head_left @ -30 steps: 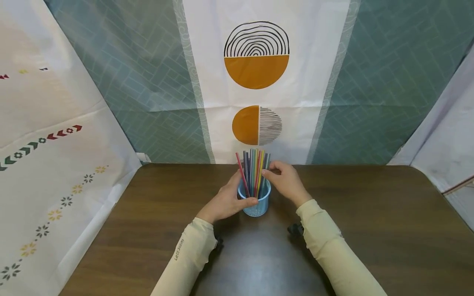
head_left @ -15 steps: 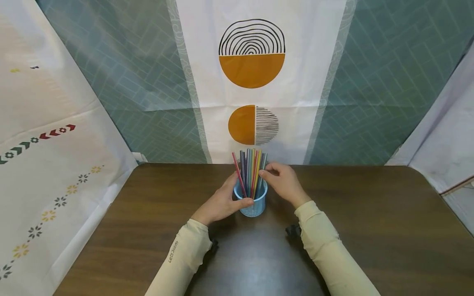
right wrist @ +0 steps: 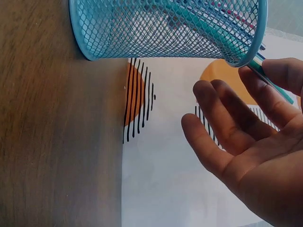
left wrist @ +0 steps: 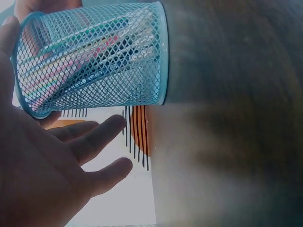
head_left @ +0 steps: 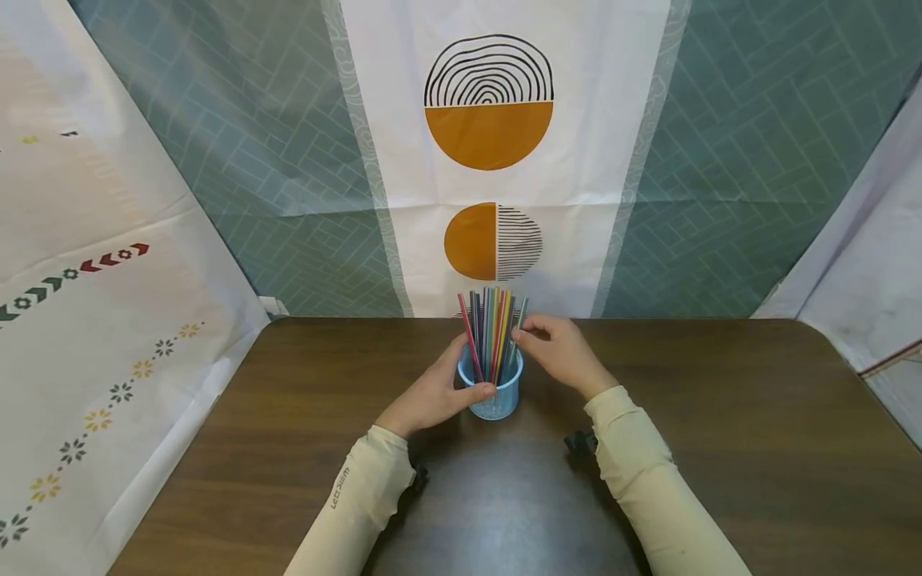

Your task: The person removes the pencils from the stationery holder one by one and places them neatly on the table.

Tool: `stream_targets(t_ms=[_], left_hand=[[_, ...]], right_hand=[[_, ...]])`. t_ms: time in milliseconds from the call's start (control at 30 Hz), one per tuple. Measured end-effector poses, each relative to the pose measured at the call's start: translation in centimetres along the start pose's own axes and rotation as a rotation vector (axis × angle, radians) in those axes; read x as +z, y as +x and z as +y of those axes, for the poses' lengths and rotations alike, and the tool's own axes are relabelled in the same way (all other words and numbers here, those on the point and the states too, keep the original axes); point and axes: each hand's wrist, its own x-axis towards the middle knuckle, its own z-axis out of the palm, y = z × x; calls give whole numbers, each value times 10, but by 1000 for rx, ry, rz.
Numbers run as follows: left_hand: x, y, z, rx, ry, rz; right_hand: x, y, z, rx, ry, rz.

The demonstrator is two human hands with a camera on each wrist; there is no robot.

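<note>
A light-blue mesh pen cup (head_left: 495, 406) stands upright on the table, filled with long thin coloured pencils (head_left: 491, 328). My left hand (head_left: 429, 400) holds the cup near its rim from the left, its thumb across the front. In the left wrist view, the other fingers of the left hand (left wrist: 52, 156) spread below the cup. My right hand (head_left: 562, 356) is at the cup's right side, thumb and forefinger pinching a teal pencil (right wrist: 280, 91) whose lower part is inside the cup. The remaining fingers of the right hand (right wrist: 236, 137) are loosely extended.
The dark brown wooden table (head_left: 302, 448) runs up to a green and white curtain (head_left: 425, 240) behind the cup. White patterned cloth (head_left: 180, 272) hangs at the left, with more pale cloth (head_left: 864, 256) on the right.
My right hand has shifted slightly right, and the pinched teal pencil now leans away from the bunch. My left hand keeps its hold on the cup. The head view has shifted a little.
</note>
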Motion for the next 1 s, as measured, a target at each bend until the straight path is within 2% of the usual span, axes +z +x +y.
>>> stream_targets(t_ms=[267, 633, 800, 1000], left_hand=[[3, -1, -4, -41, -26, 1], [4, 1, -2, -48, -33, -5], [4, 2, -1, -42, -26, -2], [3, 2, -3, -47, -22, -1]], right_hand=[[-2, -1, -1, 19, 15, -7], [-15, -3, -8, 35, 123, 20], [-20, -3, -9, 5, 256, 47], [-25, -3, -12, 10, 542, 36]])
